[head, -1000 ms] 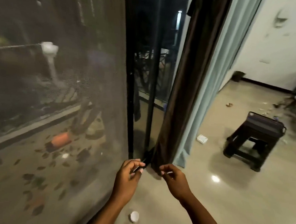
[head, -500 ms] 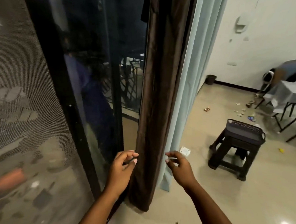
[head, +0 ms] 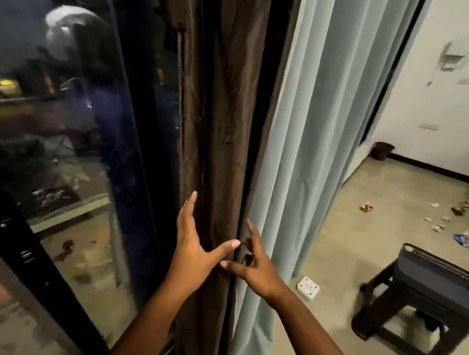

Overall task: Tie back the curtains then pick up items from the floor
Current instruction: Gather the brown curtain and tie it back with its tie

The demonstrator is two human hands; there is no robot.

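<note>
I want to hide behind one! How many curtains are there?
2. The brown curtain hangs by the glass door, between both hands. The blue curtain hangs just right of it. More may hang out of view.

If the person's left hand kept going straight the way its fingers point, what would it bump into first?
Most likely the brown curtain: the left hand points up along its folds, seemingly touching them already, though depth is hard to judge.

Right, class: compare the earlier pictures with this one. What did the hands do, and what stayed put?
Both hands rose from the hem up the dark brown curtain. They let go of the small dark piece pinched earlier; now the left hand and right hand spread open against the fabric. The pale blue curtain and dark stool stayed put.
</note>
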